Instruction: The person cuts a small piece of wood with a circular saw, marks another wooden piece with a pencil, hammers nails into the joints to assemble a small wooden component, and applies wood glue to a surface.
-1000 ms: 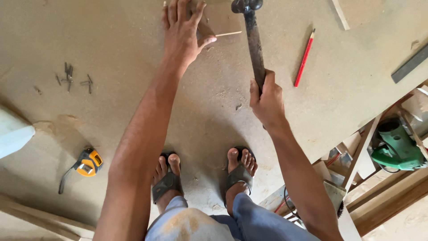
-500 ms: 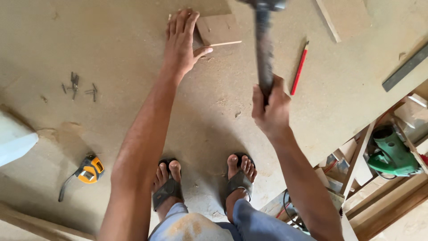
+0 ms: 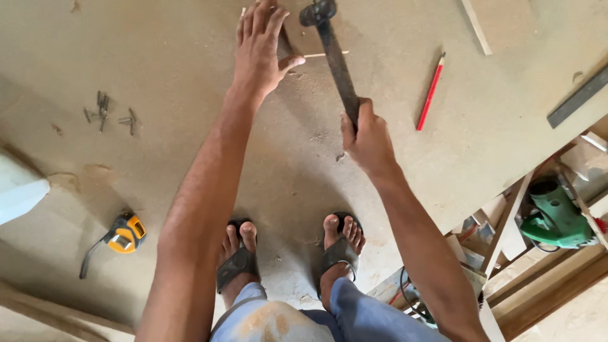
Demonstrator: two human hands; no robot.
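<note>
My right hand [image 3: 367,142] grips the hammer [image 3: 332,54], left hand [image 3: 259,50] spread flat on the far board [image 3: 158,57] beside it

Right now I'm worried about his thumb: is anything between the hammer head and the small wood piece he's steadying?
Nothing visible lies between them. The hammer, gripped in the right hand, has its head just right of the left hand, which presses flat on the small wood piece. The left thumb sticks out right beside the handle, close to the head.
</note>
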